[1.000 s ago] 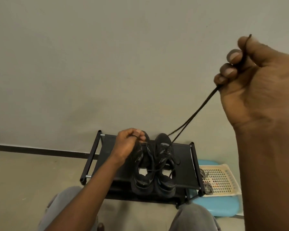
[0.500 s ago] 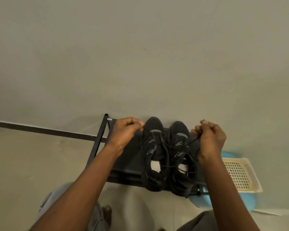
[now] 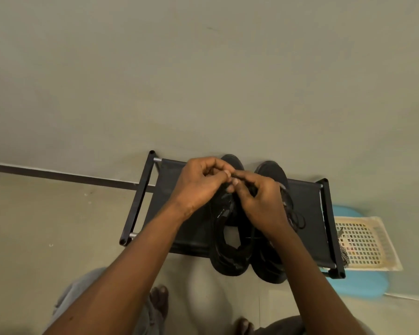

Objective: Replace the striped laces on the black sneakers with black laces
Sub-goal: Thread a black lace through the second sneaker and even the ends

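Observation:
Two black sneakers stand side by side on a low black rack [image 3: 169, 180], toes to the wall: the left sneaker [image 3: 228, 250] and the right sneaker [image 3: 271, 172]. My left hand [image 3: 198, 182] and my right hand [image 3: 259, 201] meet over the front of the left sneaker, fingers curled and fingertips together. They seem to pinch a black lace there, but the lace between the fingers is hidden. Loose black lace loops [image 3: 298, 218] lie on the right sneaker. Striped laces [image 3: 344, 252] lie on a basket at the right.
The rack stands against a pale wall. Right of it a cream plastic basket [image 3: 363, 243] sits on a blue stool [image 3: 363, 284]. My knees and bare toes [image 3: 159, 298] are at the bottom edge, on a beige floor.
My right hand came down from high at the right, where it pulled the lace taut, and moved left to join my left hand over the left sneaker. The view tilted slightly.

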A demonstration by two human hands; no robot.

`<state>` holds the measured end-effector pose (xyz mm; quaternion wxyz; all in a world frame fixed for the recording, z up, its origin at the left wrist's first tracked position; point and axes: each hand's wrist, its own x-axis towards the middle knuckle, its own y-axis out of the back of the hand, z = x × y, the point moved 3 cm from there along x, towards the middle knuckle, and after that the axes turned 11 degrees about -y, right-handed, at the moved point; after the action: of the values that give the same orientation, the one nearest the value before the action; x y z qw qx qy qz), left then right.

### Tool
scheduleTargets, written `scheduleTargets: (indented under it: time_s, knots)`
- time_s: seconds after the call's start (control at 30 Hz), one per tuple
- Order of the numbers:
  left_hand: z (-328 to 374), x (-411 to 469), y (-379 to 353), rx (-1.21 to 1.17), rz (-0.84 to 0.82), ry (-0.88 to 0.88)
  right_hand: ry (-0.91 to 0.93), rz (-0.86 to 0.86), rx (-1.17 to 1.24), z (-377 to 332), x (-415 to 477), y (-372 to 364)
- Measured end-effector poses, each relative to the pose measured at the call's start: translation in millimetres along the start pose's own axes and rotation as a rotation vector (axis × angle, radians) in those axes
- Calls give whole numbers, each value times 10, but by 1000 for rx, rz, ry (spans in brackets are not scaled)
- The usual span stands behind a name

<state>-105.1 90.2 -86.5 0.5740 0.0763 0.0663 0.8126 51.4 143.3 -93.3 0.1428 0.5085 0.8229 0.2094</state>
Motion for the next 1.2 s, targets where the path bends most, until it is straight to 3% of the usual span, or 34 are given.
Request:
scheduleTargets:
  time_s: [0.17,0.33,0.43,0.5,0.6,0.7,0.77,0.87,1.07,1.2]
  knots:
    - [-200,83,347,163,411,161,-172,-45,245,176,64,145]
    - [-452,127,621,-148,756,408,-286,82,387,308,115,287]
    - [-493,123,614,55,646,405,-317,117,402,326,140,320]
    - [-351,112,465,133,529,241,-283,49,347,257,116,265]
    - [-169,109,131,63,255,64,-260,-91,343,153,91,109]
    - [-113,58,-98,25,-102,108,-237,-116,380,95,88,45]
    - [-116,25,-152,42,-223,119,-213,-100,374,100,88,78]
    - [-151,51,-91,86,-147,73,-240,-81,370,140,104,153]
    - [-329,163,263,182,256,152,-374,25,458,255,135,309]
    - [-380,132,363,315,337,232,-439,33,524,306,144,304]
